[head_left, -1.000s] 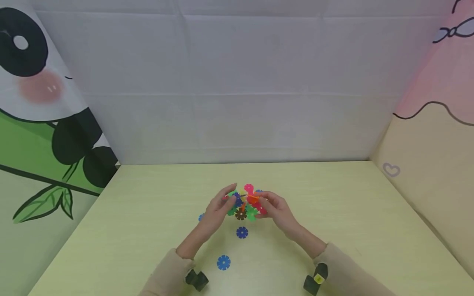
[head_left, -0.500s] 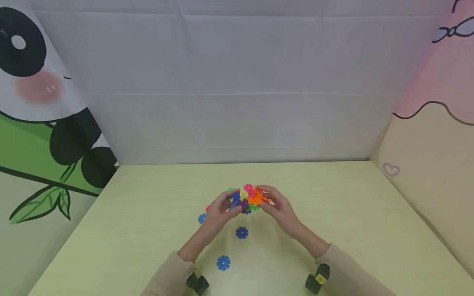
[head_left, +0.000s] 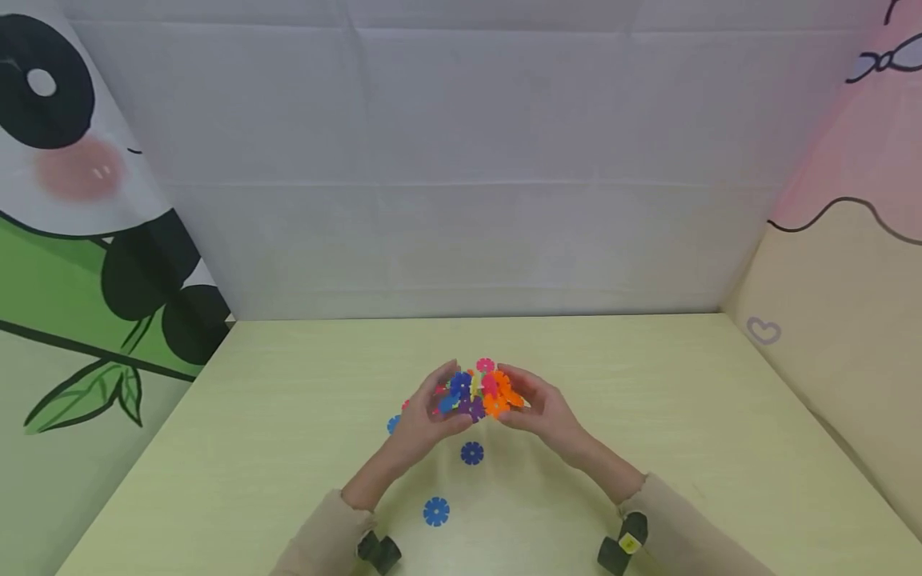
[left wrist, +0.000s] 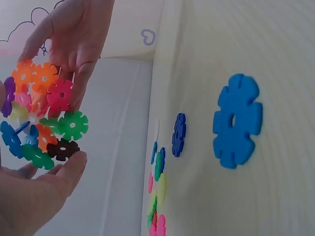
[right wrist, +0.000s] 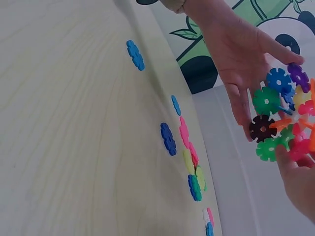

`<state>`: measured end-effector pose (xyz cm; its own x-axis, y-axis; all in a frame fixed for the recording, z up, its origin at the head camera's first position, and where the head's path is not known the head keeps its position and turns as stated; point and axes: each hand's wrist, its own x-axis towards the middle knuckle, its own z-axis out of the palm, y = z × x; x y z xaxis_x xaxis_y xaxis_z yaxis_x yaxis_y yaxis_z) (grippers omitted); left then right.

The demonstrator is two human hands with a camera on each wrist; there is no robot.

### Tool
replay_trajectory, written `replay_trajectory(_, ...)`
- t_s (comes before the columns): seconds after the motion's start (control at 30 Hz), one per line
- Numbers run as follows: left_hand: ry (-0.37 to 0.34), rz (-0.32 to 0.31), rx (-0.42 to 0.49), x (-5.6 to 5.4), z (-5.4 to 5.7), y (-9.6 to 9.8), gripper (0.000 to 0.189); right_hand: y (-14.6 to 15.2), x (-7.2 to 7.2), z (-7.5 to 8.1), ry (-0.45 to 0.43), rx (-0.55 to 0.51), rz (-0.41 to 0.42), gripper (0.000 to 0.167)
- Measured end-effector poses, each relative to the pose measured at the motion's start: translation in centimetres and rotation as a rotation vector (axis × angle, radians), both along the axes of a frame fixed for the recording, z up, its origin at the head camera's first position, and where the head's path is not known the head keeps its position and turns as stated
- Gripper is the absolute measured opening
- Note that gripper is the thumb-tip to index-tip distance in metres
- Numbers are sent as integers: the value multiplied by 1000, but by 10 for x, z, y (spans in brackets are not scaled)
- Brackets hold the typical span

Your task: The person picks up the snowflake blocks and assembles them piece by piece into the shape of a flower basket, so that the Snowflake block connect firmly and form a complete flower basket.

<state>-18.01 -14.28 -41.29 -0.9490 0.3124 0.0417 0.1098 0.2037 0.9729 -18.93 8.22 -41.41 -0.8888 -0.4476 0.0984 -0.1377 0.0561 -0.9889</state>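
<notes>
A cluster of interlocking plastic snowflake discs (head_left: 475,392), in many colours, is held up between both hands above the table. The left hand (head_left: 421,420) grips its left side, fingers behind and thumb in front. The right hand (head_left: 547,412) holds the right side by the orange discs. In the left wrist view, the left thumb or fingertip touches a dark brown disc (left wrist: 63,149) beside green ones. A purple disc (right wrist: 299,76) sits at the top of the cluster in the right wrist view, near the left hand's thumb. Some discs are hidden behind fingers.
Loose discs lie on the pale wooden table (head_left: 288,448): a dark blue one (head_left: 472,454) below the hands and a lighter blue one (head_left: 435,511) nearer the front. Several more, including a pink disc (right wrist: 184,132), lie farther back. A white cloth wall (head_left: 475,240) stands behind.
The cluster has been turned in the hands: brown and green discs faced the front before, orange and purple ones do now. Both hands have shifted their grip slightly; the loose discs stay put.
</notes>
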Motion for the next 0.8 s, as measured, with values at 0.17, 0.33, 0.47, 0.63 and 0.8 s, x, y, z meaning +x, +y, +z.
replay_trajectory(0.17, -83, -17, 31, -2, -4, 1, 68, -1, 0, -1, 98, 31, 0, 72)
replay_trajectory(0.33, -52, 2, 83, -2, -2, 2, 59, -4, 3, 1, 190, 75, -10, 69)
replay_trajectory(0.47, -8, 24, 50, 0, -1, 2, 64, -6, 4, 1, 213, 85, -47, 62)
replay_trajectory(0.63, 46, 33, -37, 1, 0, -1, 74, -6, 4, 2, 245, 129, -66, 55)
replay_trajectory(0.8, 17, -55, -85, 1, 2, -4, 79, -5, 4, -1, 280, 161, -60, 42)
